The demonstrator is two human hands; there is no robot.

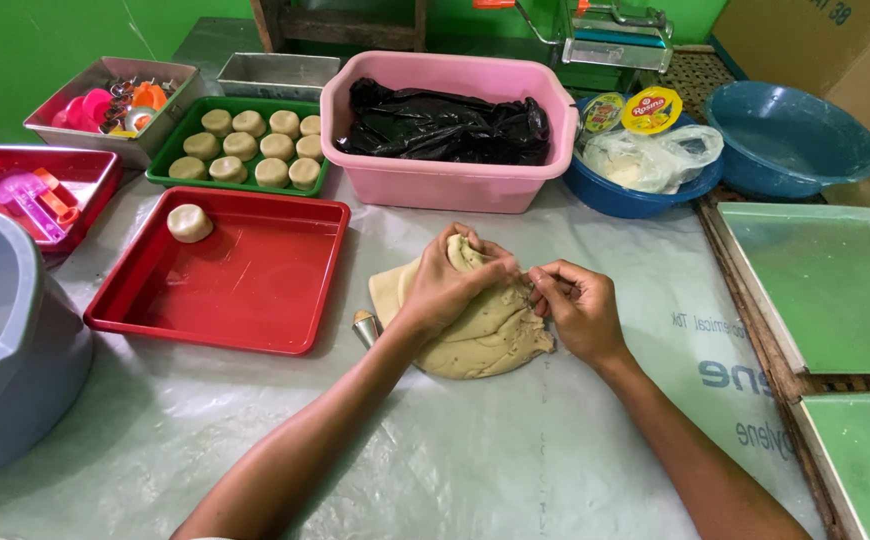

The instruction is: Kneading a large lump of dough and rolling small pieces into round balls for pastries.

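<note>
Head cam looking down: big lump of beige dough [480, 335] sits on the plastic-covered counter [515, 460], just right of the red tray [255, 290]. Left hand [450, 285] has its fingers wrapped round the top of the dough, gripping it. Right hand [580, 310] pinches the dough's right edge, fingers narrow. One dough ball [190, 222] sits in the tray's far left corner, more of them in the green tray [170, 165] behind. Small metal cone [366, 327] stands just left of the dough, pink tub [445, 180] with a black bag behind it

Bare counter [475, 460] is being left open near the body. Passage is being blocked ahead by pink tub [445, 175], leftward by red tray [255, 330] and small metal cone [365, 327].
</note>
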